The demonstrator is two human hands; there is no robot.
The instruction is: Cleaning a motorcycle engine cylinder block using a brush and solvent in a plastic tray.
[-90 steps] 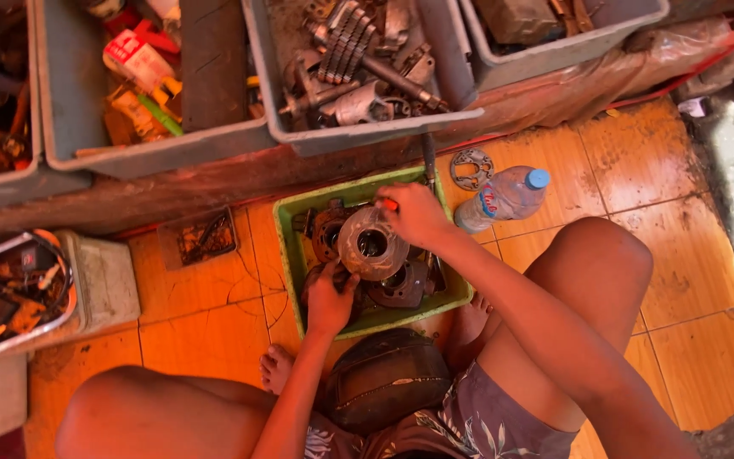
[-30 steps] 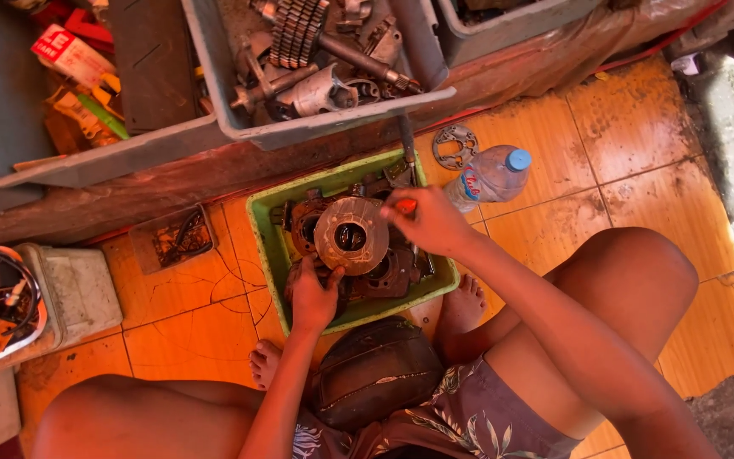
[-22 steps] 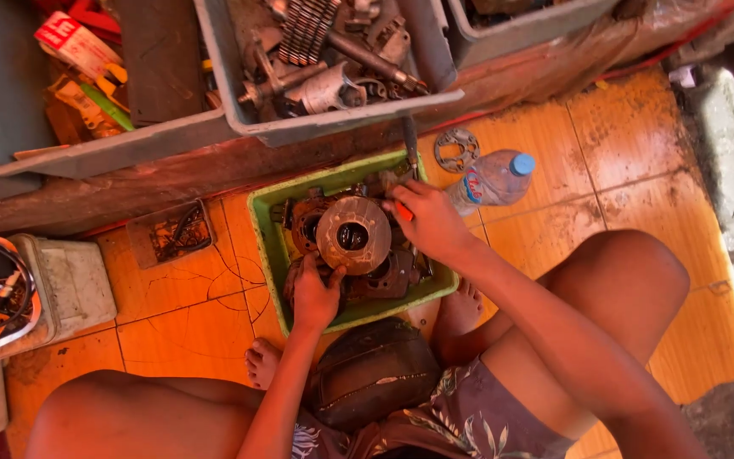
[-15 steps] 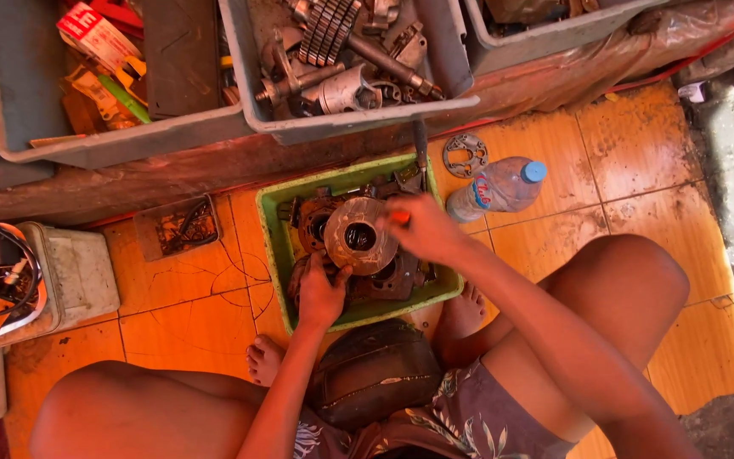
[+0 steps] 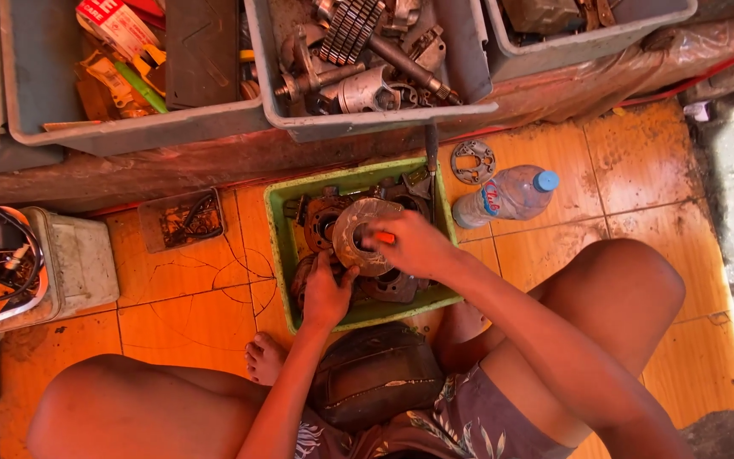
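Crouched over a green tray [image 5: 279, 223] of engine parts: left hand [image 5: 326, 293] closed on the round metal part [image 5: 358, 240] at its 6 o'clock edge, right hand [image 5: 414, 245] pinching an orange-handled tool [image 5: 384, 238] from 3 o'clock, tip aimed at the centre bore

Green tray [image 5: 280, 255]: crowded with dark engine parts; both hands fill its middle, so little room is left inside.
Above the tray: the grey bins [image 5: 367, 123] overhang its upper rim, and a tool handle [image 5: 431, 157] stands at that edge.
Right of tray: a plastic bottle [image 5: 507, 195] and a flat gasket [image 5: 473, 161] lie close by.
Left of tray: bare orange tiles [image 5: 180, 289], bounded by a small dark tray [image 5: 184, 221] and a white box [image 5: 78, 259].
Lower frame: knees and a dark pouch [image 5: 375, 374] close off the near side.
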